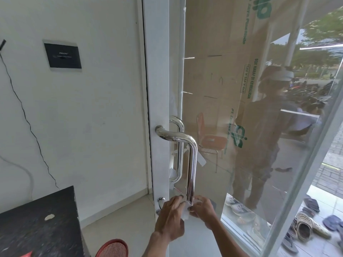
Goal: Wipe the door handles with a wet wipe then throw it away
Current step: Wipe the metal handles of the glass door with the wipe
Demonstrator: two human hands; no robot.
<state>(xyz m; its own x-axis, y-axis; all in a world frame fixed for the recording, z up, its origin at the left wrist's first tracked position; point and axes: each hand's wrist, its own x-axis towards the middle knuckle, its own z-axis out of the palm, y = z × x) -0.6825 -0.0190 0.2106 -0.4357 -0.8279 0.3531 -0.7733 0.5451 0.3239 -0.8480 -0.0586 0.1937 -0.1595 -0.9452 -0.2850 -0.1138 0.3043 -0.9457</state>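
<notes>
The wet wipe (pixel 186 213) is wrapped round the bottom end of the chrome pull handle (pixel 192 164), low on the glass door, with a white corner hanging down between the two hands. The left hand (pixel 170 217) comes up from below and grips the wipe from the handle's left side, its fingers curled over the cloth. The right hand (pixel 202 208) reaches in from the right and holds the wipe on the opposite side, its fingers bent against the bar. Both hands sit where the handle bends back towards the door frame.

A second, matching handle (pixel 179 145) is mounted on the far side of the glass pane (pixel 209 182), just behind the first. The white door frame (pixel 157 80) carries both, and a small chrome lock knob (pixel 161 200) sits on it just left of the left hand.

Through the glass, brown cardboard (pixel 213 43) with green print covers the upper part, and an orange chair (pixel 212 142) and a standing figure (pixel 263 136) show faintly in the pane. Sandals and shoes (pixel 304 227) lie on the floor outside, at the lower right.

Left of the door, the white wall holds a black plate (pixel 62 55) and a thin black cable (pixel 24 112) running down it. A dark tabletop (pixel 37 219) fills the lower left corner, with a red mesh basket (pixel 113 248) just beside it at the bottom edge.
</notes>
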